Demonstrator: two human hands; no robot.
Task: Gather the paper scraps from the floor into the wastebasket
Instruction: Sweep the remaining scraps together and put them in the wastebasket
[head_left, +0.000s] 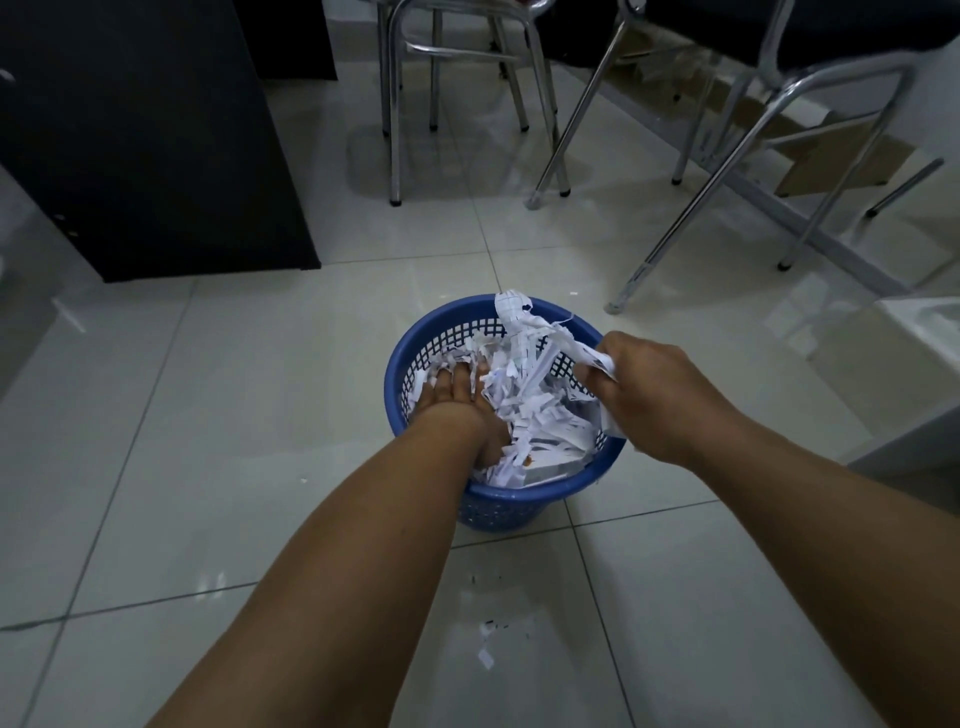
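A blue plastic wastebasket (447, 325) with a lattice wall stands on the tiled floor, filled with white paper scraps (540, 410). My left hand (457, 389) lies flat inside it, fingers spread, pressing on the paper. At the basket's right rim my right hand (644, 384) is closed on a bunch of paper strips (524, 327) that stick up above the rim. A few small scraps (487, 656) lie on the floor in front of the basket, between my forearms.
A black cabinet (156, 156) stands at the back left. Chrome chair legs (395, 130) and a folding frame (691, 208) stand behind the basket. Cardboard (841, 156) lies at the back right. A white box (914, 353) sits at the right edge.
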